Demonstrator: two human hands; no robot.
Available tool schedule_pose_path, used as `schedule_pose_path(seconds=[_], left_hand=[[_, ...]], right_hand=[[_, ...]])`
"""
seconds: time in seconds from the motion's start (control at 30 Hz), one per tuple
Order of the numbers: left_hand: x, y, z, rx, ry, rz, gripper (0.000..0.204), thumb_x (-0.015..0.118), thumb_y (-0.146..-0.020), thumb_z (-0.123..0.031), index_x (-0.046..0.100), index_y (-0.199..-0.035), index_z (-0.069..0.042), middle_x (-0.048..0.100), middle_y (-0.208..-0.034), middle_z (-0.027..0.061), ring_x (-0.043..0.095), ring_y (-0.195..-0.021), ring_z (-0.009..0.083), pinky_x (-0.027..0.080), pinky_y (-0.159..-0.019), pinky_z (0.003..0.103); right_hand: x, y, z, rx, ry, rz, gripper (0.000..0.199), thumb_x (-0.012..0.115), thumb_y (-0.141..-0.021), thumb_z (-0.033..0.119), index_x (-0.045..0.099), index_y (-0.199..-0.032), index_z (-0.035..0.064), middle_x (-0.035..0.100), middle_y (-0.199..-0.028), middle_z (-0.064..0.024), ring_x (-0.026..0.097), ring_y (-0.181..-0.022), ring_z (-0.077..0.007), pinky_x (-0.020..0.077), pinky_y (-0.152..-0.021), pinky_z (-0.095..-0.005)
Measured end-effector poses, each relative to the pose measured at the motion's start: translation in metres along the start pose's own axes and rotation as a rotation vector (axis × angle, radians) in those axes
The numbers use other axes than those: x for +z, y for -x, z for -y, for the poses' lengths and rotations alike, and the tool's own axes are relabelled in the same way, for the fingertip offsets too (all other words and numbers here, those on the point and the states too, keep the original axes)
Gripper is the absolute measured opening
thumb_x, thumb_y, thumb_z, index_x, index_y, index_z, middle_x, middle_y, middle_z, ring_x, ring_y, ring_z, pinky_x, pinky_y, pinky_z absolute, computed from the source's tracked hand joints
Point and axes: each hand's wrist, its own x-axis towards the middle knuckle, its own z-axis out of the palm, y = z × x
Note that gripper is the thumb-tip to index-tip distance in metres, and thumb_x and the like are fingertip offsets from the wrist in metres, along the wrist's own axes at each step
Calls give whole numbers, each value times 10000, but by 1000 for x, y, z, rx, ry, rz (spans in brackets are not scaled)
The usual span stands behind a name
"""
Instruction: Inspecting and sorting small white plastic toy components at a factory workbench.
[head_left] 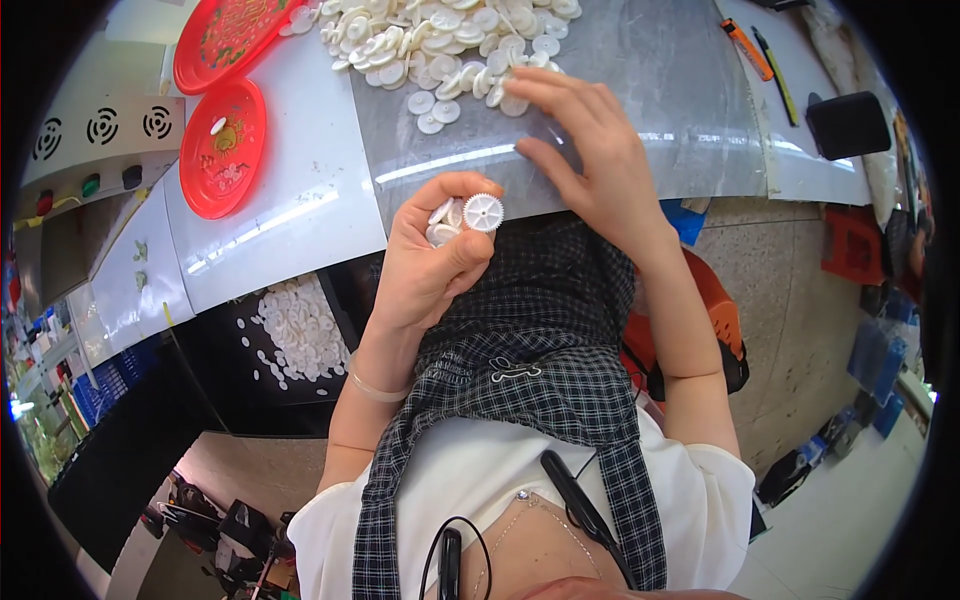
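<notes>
— Left hand (425, 275): grasping. You pinch a white gear (484, 212) between thumb and index finger, near the tabletop's front edge, with several white discs (445, 225) gathered in the palm.
— How should you hold them?
— Grip the gear lightly by its rim so the teeth stay visible. Keep the lower fingers curled so the discs do not spill.
— What is the state of your right hand (610, 150)?
— Released: fingers spread, no part visible in them. The fingertips are at the pile's near side; contact cannot be told. Lift single pieces without dragging neighbours.
— What lies farther out?
— To your left, a red dish (200, 180) bearing one white piece (218, 126); ahead, the pile (440, 45) of white discs on the grey tabletop (660, 60).
</notes>
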Motion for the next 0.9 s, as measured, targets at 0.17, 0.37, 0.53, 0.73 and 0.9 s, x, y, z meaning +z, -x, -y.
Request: schedule_pose_path(seconds=[0.17,0.37,0.53,0.73,0.9], left_hand=[[-3,0,-3,-29,106,62,432,737,-851,-217,525,-1180,-33,513,-833,-2,384,-568,10,274,-375,137],[2,-5,-8,-64,233,50,249,608,-932,-120,484,-1144,-80,526,-930,55,435,-625,42,294,-361,124],[7,-6,-14,-103,169,0,197,602,-926,-116,483,-1082,-96,483,-957,51,425,-680,49,305,-359,116],[0,-6,-7,-63,111,69,152,611,-936,-160,482,-995,-105,451,-957,26,405,-693,38,306,-367,107],[9,-5,-5,-26,-67,-23,193,615,-945,-211,510,-1045,-83,473,-882,4,404,-638,23,297,-372,113]], right_hand=[[9,6,3,-101,116,-19,237,735,-757,92,683,-988,102,660,-1079,-30,607,-927,-226,516,-760,-339],[10,9,2,-94,106,-90,165,738,-761,80,678,-914,87,666,-1041,-20,627,-872,-220,518,-723,-328],[10,8,4,0,18,-145,137,725,-780,62,687,-910,80,666,-1028,-37,632,-866,-198,513,-714,-315],[4,7,7,35,8,-146,136,722,-780,25,715,-903,82,630,-924,-43,610,-820,-169,497,-690,-270],[-3,11,18,-3,-185,-175,187,745,-735,-4,722,-895,89,624,-913,-40,598,-807,-149,492,-667,-263]])
